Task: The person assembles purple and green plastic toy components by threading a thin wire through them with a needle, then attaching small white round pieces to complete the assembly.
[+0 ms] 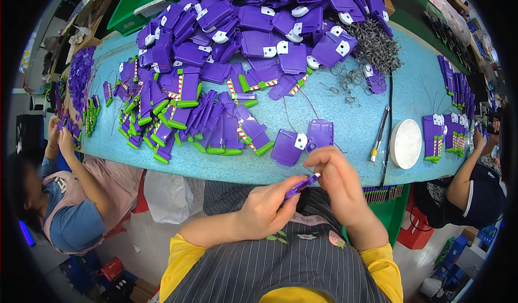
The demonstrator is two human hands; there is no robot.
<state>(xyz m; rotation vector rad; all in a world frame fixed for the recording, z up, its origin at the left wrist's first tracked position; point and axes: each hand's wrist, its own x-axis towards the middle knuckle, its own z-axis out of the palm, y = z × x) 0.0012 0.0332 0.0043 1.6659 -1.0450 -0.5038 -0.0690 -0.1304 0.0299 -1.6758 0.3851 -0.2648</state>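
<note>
Close in front of me, my left hand (268,206) grips a small purple plastic part (301,187) between thumb and fingers. At the far end of that part, the fingers of my right hand (339,181) are pinched together. A thin dark line, like a wire, shows by the right fingertips; what they hold is too small to make out. Just beyond my hands, a flat purple panel with a white tip (286,149) lies next to an open-faced purple shell (321,132). Thin wires run from both.
Purple panels with white ends (253,20) are heaped at the back, purple parts with green edges (183,109) at left. Tangled grey wire rings (377,47), a brush-like tool (380,136) and a round white dish (406,144) stand right. Co-workers sit at both sides.
</note>
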